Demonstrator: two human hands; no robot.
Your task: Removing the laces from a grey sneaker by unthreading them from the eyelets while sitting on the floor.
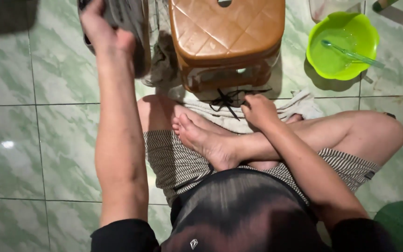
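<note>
Grey cloth (129, 28): gripped by left hand (101, 30), left of brown stool (227, 32), long axis hanging downward; right hand (257, 109) loosely curled on pale cloth (239, 119).

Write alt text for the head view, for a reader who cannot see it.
A person sits cross-legged on a green marbled tile floor, left hand gripping a dark grey object raised at the top edge, right hand resting on a pale cloth. Ahead stand a brown plastic stool and a lime-green bowl.

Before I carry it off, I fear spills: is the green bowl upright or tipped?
Upright: the green bowl sits flat on the floor, mouth up, spoon resting inside.
</note>
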